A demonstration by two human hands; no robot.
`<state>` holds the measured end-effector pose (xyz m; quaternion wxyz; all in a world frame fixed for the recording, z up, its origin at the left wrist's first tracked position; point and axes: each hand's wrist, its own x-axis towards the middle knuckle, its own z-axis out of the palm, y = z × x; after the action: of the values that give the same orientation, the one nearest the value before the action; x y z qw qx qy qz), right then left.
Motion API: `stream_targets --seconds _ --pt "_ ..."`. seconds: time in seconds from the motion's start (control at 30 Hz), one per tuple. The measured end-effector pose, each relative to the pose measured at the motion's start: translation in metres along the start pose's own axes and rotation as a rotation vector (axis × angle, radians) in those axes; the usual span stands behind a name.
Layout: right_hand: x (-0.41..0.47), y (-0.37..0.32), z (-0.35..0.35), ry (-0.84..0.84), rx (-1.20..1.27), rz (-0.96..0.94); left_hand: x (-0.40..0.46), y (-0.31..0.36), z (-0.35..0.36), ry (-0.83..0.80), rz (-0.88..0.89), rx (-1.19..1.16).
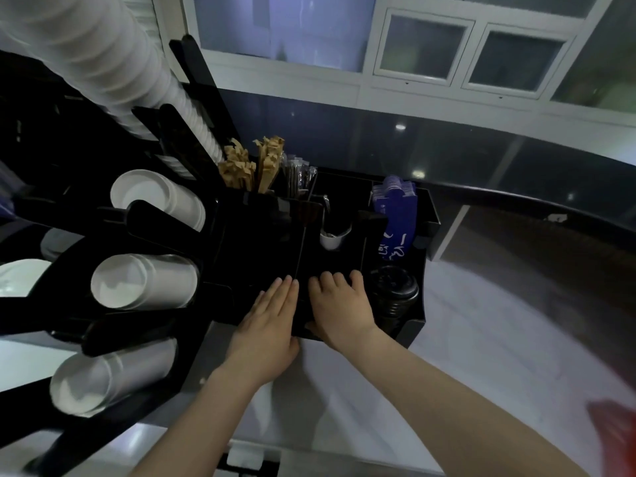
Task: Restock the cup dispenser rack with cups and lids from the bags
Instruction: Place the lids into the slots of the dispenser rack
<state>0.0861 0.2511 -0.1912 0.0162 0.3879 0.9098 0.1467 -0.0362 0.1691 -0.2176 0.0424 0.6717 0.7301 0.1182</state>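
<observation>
A black cup dispenser rack (144, 325) fills the left, with white cup stacks (137, 282) lying in its slots and a tall white stack (103, 56) rising at top left. Beside it stands a black organizer tray (426, 215). My left hand (268, 325) rests flat with straight fingers on the tray's front part. My right hand (339, 306) has its fingers curled over the tray's front compartment edge, thumb under the rim. A stack of black lids (392, 290) sits in the tray just right of my right hand.
The tray holds brown sugar packets (251, 166), wrapped stirrers (297, 177), blue sleeves (395, 215) and a small white cup (332, 235). A white counter (481, 339) lies below. A red bag (616, 432) shows at the lower right. Windows run behind.
</observation>
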Motion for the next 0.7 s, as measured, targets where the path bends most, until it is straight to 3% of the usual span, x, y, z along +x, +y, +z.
stream_targets --seconds 0.2,0.4,0.5,0.6,0.7 --pt "-0.015 0.000 0.001 -0.165 -0.148 -0.063 -0.003 0.001 0.000 0.011 -0.004 -0.001" --pt "-0.023 0.001 0.006 -0.122 -0.058 -0.018 -0.002 0.002 0.000 0.014 -0.004 0.002" --pt "-0.037 0.004 0.003 -0.018 0.075 0.029 -0.002 0.005 0.000 0.030 -0.019 0.025" --pt "-0.051 0.021 -0.002 0.256 0.197 0.054 -0.002 0.006 -0.001 0.035 -0.020 0.068" --pt "-0.057 0.056 -0.005 0.486 0.393 0.197 0.002 0.007 -0.001 0.034 -0.003 0.056"
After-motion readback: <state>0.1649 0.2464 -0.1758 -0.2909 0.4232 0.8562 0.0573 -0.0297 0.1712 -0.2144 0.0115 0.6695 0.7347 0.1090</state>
